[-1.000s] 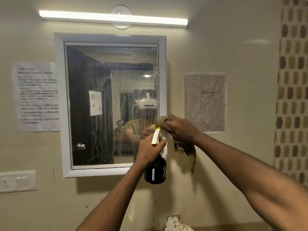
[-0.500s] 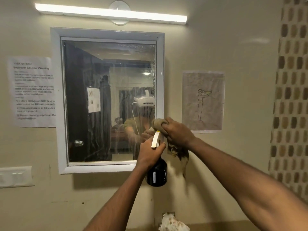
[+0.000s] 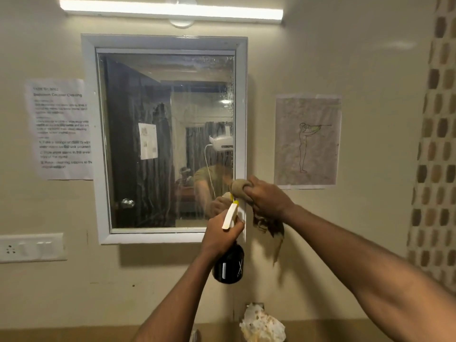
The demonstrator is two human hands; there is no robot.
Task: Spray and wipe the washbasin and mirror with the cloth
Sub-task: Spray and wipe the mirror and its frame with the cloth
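Observation:
A white-framed mirror (image 3: 158, 134) hangs on the beige wall, its glass streaked with drips and droplets. My left hand (image 3: 218, 234) grips a black spray bottle (image 3: 229, 265) with a white and yellow trigger head, held in front of the mirror's lower right corner. My right hand (image 3: 267, 197) clutches a tan cloth (image 3: 238, 187) bunched against the right edge of the frame, with a darker end of the cloth hanging below the fist. The washbasin is out of view.
A printed instruction sheet (image 3: 60, 128) is taped left of the mirror and a line drawing (image 3: 307, 140) right of it. A switch plate (image 3: 30, 248) sits at lower left, a tube light (image 3: 170, 11) above. A crumpled whitish object (image 3: 261, 325) rests at the bottom; patterned tiles (image 3: 436, 144) line the right.
The view has tilted up slightly, so the mirror and papers sit lower in the frame. Both hands stay at the mirror's lower right corner with bottle and cloth.

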